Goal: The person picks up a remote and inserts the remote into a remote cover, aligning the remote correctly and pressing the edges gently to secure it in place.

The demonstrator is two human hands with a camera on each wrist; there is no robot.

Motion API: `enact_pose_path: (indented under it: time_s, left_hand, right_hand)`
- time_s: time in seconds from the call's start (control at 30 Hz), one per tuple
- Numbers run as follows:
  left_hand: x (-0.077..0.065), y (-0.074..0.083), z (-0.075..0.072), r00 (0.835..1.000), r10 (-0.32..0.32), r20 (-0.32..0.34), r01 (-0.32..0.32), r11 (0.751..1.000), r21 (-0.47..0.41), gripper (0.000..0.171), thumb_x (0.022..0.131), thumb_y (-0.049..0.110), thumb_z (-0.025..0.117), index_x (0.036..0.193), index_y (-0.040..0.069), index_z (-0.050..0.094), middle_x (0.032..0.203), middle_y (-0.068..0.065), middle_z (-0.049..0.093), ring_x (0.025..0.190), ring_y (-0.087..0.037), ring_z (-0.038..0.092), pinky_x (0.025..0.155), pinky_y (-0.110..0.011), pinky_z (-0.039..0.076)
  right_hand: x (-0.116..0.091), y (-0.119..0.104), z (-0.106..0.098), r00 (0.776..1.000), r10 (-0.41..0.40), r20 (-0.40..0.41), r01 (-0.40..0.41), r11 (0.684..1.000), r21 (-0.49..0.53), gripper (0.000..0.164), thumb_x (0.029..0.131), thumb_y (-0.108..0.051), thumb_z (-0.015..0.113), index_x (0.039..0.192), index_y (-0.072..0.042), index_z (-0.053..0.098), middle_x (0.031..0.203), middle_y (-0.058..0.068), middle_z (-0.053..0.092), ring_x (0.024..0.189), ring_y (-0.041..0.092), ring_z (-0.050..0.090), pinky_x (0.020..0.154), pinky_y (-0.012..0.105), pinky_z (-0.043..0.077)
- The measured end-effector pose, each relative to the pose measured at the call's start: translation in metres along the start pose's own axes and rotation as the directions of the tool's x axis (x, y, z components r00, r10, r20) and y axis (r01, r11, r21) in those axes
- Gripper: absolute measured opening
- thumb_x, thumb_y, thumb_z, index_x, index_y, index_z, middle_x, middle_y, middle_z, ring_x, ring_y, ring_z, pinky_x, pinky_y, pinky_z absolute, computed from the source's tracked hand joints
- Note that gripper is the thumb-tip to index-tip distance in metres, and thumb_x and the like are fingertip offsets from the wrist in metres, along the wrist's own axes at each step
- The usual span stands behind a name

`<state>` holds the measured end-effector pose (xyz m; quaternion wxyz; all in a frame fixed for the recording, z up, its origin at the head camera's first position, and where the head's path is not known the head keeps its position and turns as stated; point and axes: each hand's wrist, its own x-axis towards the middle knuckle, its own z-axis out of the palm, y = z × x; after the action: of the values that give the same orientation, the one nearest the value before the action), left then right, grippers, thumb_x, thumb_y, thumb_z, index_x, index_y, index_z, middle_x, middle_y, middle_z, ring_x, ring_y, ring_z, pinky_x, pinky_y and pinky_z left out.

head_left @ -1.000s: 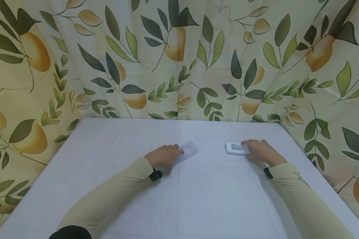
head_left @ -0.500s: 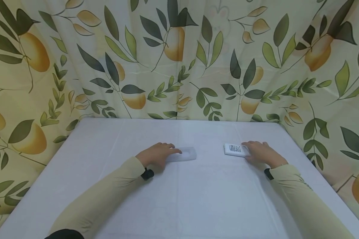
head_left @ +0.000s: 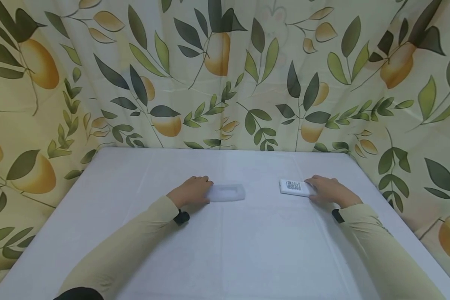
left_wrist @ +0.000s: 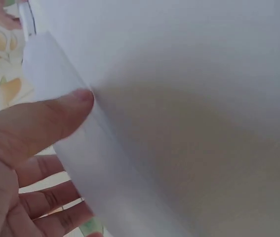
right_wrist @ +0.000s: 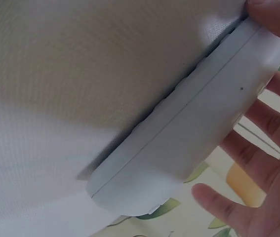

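My left hand [head_left: 190,191] holds the left end of a translucent remote cover [head_left: 226,193] lying flat on the table. In the left wrist view the thumb [left_wrist: 56,118] is on one edge of the cover [left_wrist: 93,153] and the fingers are along its other side. To the right, a white remote control [head_left: 294,187] lies with its printed label up and its buttons against the cloth. My right hand [head_left: 331,192] grips its right end. In the right wrist view, the remote's smooth side [right_wrist: 179,133] shows between thumb and fingers. A gap separates the cover and the remote.
A white cloth [head_left: 225,250] covers the table, with faint fold creases. Behind it hangs a curtain [head_left: 210,91] printed with leaves and fruit, which also runs along both sides. The table's far edge lies a little beyond both hands.
My left hand has drawn back to the left, and the cover has turned from slanting to lying straight across. The remote has shifted slightly left in view; the right hand has hardly moved.
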<state>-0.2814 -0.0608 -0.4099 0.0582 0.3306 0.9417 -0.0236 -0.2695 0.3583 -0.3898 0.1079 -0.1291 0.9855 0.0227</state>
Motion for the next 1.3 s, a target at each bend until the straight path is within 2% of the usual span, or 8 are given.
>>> enact_pose_path:
  time_s: [0.2,0.33,0.5,0.73,0.87,1.03,1.13,1.3]
  left_hand:
    - [0.003,-0.006,-0.002,1.000,-0.002,-0.004,0.002,0.999,-0.047,0.049,0.083,0.027,0.068,0.125,0.006,0.056,0.114,-0.011,0.060,0.101,-0.024,0.059,0.089,-0.042,0.047]
    - [0.003,-0.008,-0.005,0.998,-0.027,0.054,0.030,0.998,-0.051,0.058,0.082,0.035,0.068,0.130,0.007,0.053,0.120,-0.011,0.057,0.107,-0.025,0.057,0.094,-0.042,0.044]
    - [0.002,-0.010,-0.007,0.999,-0.027,0.044,0.030,0.997,-0.070,0.059,0.080,0.038,0.071,0.126,0.006,0.055,0.117,-0.012,0.058,0.105,-0.026,0.057,0.095,-0.043,0.043]
    - [0.001,-0.010,0.000,1.000,-0.007,-0.013,0.007,0.998,-0.057,0.055,0.080,0.036,0.071,0.123,0.006,0.053,0.113,-0.011,0.057,0.101,-0.024,0.057,0.093,-0.042,0.044]
    - [-0.003,-0.006,0.000,0.999,-0.007,-0.041,0.006,1.000,-0.027,0.058,0.079,0.038,0.072,0.122,0.006,0.052,0.113,-0.011,0.057,0.103,-0.025,0.056,0.096,-0.042,0.042]
    - [-0.008,-0.003,-0.003,0.998,0.002,-0.058,-0.001,1.000,0.025,0.064,0.079,0.042,0.071,0.125,0.004,0.048,0.115,-0.011,0.055,0.106,-0.025,0.055,0.097,-0.042,0.041]
    - [-0.008,-0.002,-0.003,0.997,0.014,-0.072,-0.009,0.998,0.063,0.065,0.080,0.044,0.071,0.125,0.004,0.047,0.114,-0.010,0.055,0.105,-0.025,0.055,0.097,-0.041,0.042]
    - [-0.007,-0.003,-0.003,0.997,0.021,-0.080,-0.013,0.995,0.102,0.065,0.080,0.046,0.069,0.125,0.005,0.046,0.114,-0.010,0.055,0.105,-0.025,0.055,0.096,-0.041,0.042]
  right_hand:
    - [0.001,0.001,0.001,0.999,-0.036,-0.025,0.036,0.999,-0.028,0.055,0.078,-0.022,0.072,0.125,0.001,0.056,0.111,0.020,0.062,0.093,0.030,0.060,0.077,0.050,0.043]
    - [0.002,0.003,0.004,1.000,-0.020,-0.005,0.020,1.000,0.007,0.058,0.078,-0.023,0.072,0.127,0.002,0.054,0.118,0.022,0.059,0.101,0.035,0.059,0.082,0.055,0.043]
    - [0.002,0.007,0.004,1.000,-0.026,-0.016,0.026,0.999,0.020,0.058,0.076,-0.023,0.073,0.124,0.005,0.055,0.118,0.024,0.058,0.104,0.039,0.057,0.084,0.059,0.042]
    - [-0.005,-0.004,-0.002,0.970,-0.100,-0.221,0.081,0.993,-0.091,0.056,0.070,-0.028,0.079,0.113,0.003,0.061,0.102,0.016,0.064,0.088,0.028,0.060,0.078,0.055,0.046]
    - [-0.010,-0.031,-0.013,0.897,-0.160,-0.412,0.099,0.981,-0.166,0.059,0.065,-0.030,0.083,0.111,0.002,0.062,0.102,0.017,0.063,0.091,0.030,0.060,0.082,0.057,0.045]
    - [-0.012,-0.071,-0.020,0.739,-0.272,-0.617,0.138,0.957,-0.256,0.061,0.060,-0.027,0.087,0.108,-0.001,0.061,0.101,0.018,0.063,0.090,0.033,0.062,0.088,0.059,0.045]
    - [-0.010,-0.091,-0.018,0.652,-0.345,-0.675,0.174,0.935,-0.310,0.062,0.058,-0.028,0.089,0.107,-0.002,0.061,0.100,0.018,0.063,0.090,0.034,0.063,0.088,0.059,0.045]
    - [-0.001,-0.116,-0.013,0.572,-0.449,-0.686,0.215,0.890,-0.403,0.058,0.060,-0.030,0.087,0.104,-0.004,0.060,0.098,0.016,0.063,0.090,0.032,0.063,0.085,0.057,0.048]
